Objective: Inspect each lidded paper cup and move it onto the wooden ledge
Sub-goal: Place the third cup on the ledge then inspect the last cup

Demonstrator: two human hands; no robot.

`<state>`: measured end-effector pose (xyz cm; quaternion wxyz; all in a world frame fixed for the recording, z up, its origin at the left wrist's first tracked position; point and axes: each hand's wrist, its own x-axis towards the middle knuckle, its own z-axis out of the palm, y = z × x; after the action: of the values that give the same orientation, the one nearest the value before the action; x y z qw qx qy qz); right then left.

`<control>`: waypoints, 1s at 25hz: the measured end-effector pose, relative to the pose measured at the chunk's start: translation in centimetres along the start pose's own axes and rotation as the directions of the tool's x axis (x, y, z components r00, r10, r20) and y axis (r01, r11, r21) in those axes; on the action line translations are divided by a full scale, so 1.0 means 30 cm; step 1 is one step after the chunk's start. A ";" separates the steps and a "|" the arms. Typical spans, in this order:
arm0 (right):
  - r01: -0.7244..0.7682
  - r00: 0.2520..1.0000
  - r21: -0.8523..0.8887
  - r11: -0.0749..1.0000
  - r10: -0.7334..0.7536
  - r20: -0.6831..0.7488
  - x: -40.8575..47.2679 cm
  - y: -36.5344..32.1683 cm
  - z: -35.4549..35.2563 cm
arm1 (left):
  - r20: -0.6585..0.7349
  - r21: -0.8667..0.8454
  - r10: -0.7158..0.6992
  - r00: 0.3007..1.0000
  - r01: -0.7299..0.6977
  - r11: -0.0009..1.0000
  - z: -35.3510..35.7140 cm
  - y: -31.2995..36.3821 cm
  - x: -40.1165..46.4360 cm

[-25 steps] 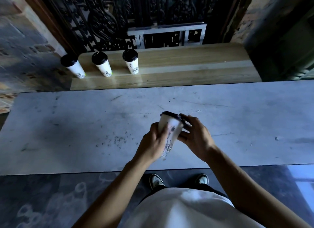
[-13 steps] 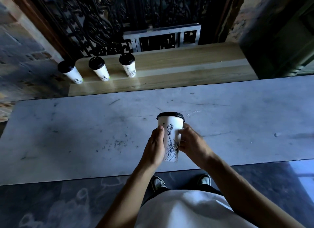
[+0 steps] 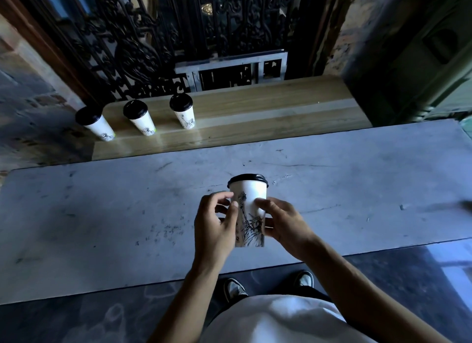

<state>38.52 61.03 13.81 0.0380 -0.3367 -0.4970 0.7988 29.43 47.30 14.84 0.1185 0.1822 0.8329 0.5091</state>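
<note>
A white paper cup [image 3: 249, 204] with a black lid and an ink drawing of a statue is held upright above the grey stone counter [image 3: 102, 215]. My left hand [image 3: 217, 225] touches its left side with the thumb, the other fingers loosely spread. My right hand [image 3: 283, 222] grips its right side. Three more lidded cups stand on the left part of the wooden ledge [image 3: 268, 118]: the left cup [image 3: 95, 123], the middle cup [image 3: 140, 117] and the right cup [image 3: 182, 111].
A dark ornate metal grille [image 3: 153, 36] rises behind the ledge. A green wall or cabinet [image 3: 421, 61] stands at the right end. Stone wall lies to the left. My shoes [image 3: 233, 289] show below the counter's front edge.
The cup went from tilted to upright and has been turned, so the drawing now faces me. My left hand's fingers have loosened from the cup's side.
</note>
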 end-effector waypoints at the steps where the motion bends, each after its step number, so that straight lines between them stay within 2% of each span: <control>1: 0.004 1.000 -0.009 1.000 -0.004 0.001 0.002 -0.002 0.000 | 0.017 0.008 0.026 1.000 -0.026 1.000 0.001 0.001 0.000; 5: 0.032 0.999 -0.014 0.999 -0.031 0.031 0.008 -0.012 -0.005 | 0.074 -0.042 -0.040 0.996 0.043 0.998 -0.003 0.009 0.009; 10: 0.036 0.999 0.077 0.996 -0.038 0.021 0.025 -0.006 -0.014 | 0.046 -0.087 -0.080 0.996 0.083 0.993 -0.015 -0.007 0.014; 19: 0.035 0.999 0.022 0.999 -0.035 0.002 0.036 -0.023 -0.013 | 0.033 -0.058 0.008 0.999 -0.007 0.998 -0.031 0.007 0.017; 25: 0.066 0.997 0.028 0.997 -0.067 0.032 0.043 -0.033 -0.023 | 0.022 -0.097 -0.023 0.999 0.025 0.995 -0.026 0.012 0.027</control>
<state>37.66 62.56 13.79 0.0607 -0.3063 -0.4978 0.8091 28.45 47.18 15.50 0.1422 0.1716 0.8078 0.5457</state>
